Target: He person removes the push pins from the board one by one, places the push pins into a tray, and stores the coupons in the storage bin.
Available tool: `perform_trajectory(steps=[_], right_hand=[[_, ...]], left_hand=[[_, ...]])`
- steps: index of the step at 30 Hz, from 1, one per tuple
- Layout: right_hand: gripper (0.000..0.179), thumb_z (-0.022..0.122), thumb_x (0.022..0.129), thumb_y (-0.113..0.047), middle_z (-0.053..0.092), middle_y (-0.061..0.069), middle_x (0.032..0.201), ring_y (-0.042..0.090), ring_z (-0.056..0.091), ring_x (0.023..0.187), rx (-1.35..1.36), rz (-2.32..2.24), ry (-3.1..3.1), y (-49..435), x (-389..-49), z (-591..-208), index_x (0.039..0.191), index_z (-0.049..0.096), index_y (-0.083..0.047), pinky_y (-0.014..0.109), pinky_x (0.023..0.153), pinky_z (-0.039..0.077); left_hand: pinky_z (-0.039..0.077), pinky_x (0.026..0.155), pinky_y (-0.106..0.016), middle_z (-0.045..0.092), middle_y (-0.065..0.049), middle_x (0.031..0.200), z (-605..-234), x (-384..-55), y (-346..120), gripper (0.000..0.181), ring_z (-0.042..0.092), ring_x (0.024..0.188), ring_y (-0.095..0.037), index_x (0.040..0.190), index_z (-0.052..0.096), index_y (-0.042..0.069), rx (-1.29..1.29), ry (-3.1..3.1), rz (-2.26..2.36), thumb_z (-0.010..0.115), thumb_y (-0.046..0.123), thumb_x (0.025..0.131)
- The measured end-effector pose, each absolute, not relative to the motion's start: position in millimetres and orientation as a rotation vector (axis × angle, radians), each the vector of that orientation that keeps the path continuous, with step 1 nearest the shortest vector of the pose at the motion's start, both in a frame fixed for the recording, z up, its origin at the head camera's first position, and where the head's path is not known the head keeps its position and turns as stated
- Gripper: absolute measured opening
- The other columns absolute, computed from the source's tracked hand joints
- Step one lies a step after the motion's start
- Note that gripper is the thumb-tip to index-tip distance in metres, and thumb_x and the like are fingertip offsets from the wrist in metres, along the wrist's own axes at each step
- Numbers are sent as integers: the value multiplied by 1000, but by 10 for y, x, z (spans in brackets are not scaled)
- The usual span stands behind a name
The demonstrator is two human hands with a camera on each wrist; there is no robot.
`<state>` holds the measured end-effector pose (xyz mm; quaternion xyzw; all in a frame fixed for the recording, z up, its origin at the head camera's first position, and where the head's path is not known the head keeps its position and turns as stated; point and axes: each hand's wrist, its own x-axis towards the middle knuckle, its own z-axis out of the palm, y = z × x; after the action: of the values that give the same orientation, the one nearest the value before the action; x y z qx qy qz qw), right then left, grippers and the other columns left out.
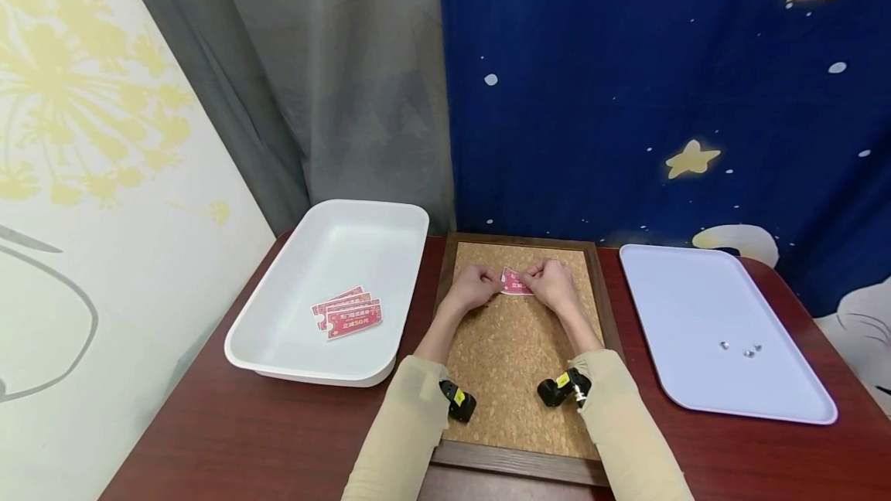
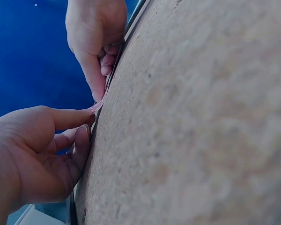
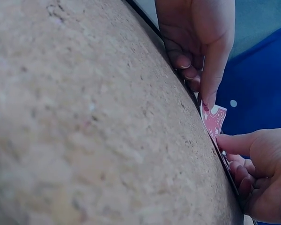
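Note:
A red and white paper coupon [image 1: 513,282] lies at the upper part of a cork board [image 1: 518,362] in a brown wooden frame. My left hand [image 1: 476,287] pinches the coupon's left end. At the other end, my right hand [image 1: 552,283] holds it between thumb and fingers, covering part of the print. In the right wrist view, the coupon [image 3: 214,121] bends slightly between the left hand [image 3: 201,42] above and the right hand [image 3: 267,173] below. A small bright spot shows by the right thumb; what it is I cannot tell.
Left of the board stands a white plastic tub [image 1: 323,234] with several similar coupons [image 1: 353,319] fanned in it. To the right, a pale flat tray [image 1: 710,296] bears a few small shiny metal pieces [image 1: 749,353]. A blue curtain [image 1: 592,99] hangs behind.

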<state>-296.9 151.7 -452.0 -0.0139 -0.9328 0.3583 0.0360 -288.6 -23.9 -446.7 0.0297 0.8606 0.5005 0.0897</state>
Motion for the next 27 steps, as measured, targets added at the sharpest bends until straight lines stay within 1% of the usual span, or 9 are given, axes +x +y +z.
perform_trajectory(steps=[3, 7, 17, 22, 27], right_hand=[[23, 76, 90, -25, 68, 5, 75, 25, 60, 79, -38, 1117, -2853, 1515, -2973, -4524, 88, 74, -2, 34, 68, 44], [24, 76, 89, -26, 68, 5, 75, 24, 61, 79, -53, 1120, -2848, 1516, -2981, -4535, 89, 73, -2, 34, 70, 45], [19, 75, 87, -21, 69, 5, 75, 22, 61, 76, -57, 1179, -2808, 1521, -2971, -4535, 88, 75, -1, 31, 66, 44], [16, 73, 84, -18, 72, 8, 81, 24, 62, 80, -73, 1190, -2790, 1512, -2952, -4530, 87, 75, -2, 33, 68, 45], [17, 75, 81, -20, 74, 11, 91, 28, 65, 87, -119, 1176, -2785, 1493, -2942, -4528, 86, 76, -5, 35, 70, 48]], left_hand=[[37, 54, -22, 52, 2, 70, -4468, -2886, -238, 10, 46, 62, -10, 87, 67, 2, 99, 2579, 1471, 72, 9, 92], [37, 54, -22, 53, 1, 70, -4479, -2896, -237, 12, 47, 61, -10, 86, 66, 3, 89, 2574, 1465, 72, 10, 93], [37, 53, -23, 52, 0, 70, -4463, -2897, -222, 13, 46, 61, -12, 84, 64, 6, 57, 2579, 1437, 71, 11, 94], [36, 54, -23, 52, 0, 70, -4460, -2893, -215, 14, 46, 63, -12, 83, 64, 5, 70, 2589, 1434, 71, 10, 93], [36, 54, -24, 52, 0, 70, -4450, -2900, -211, 15, 46, 63, -13, 82, 64, 6, 52, 2596, 1417, 72, 11, 93]])
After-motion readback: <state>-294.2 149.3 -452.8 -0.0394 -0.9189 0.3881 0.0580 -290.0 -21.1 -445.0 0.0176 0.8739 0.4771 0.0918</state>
